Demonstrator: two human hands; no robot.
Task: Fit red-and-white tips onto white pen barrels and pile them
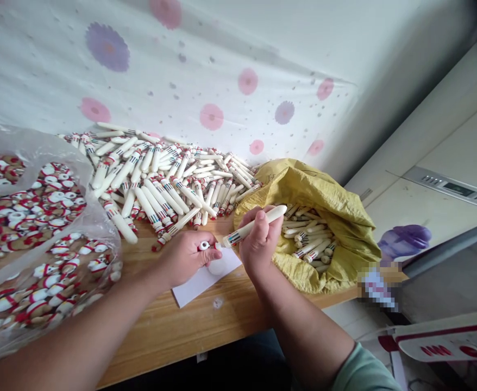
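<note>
My right hand (261, 239) grips a white multicolour pen (277, 213), its rounded tip pointing up and right and its end with coloured sliders facing my left hand. Between the thumb and fingers of my left hand (192, 255) is a small white and red figure topper (204, 246), mostly covered by the fingers. The pen's slider end and the topper are close together; whether they touch I cannot tell. Below the hands a white sheet of paper (198, 288) lies on the wooden table (161, 326).
Behind my hands lies a heap of pens with red-and-white toppers (161, 179). A clear plastic bag (108, 255) of loose toppers stands at left. On the right, a yellow woven sack (356, 228) holds pens. A flowered sheet (161, 81) covers the wall; a white refrigerator (438, 190) stands right.
</note>
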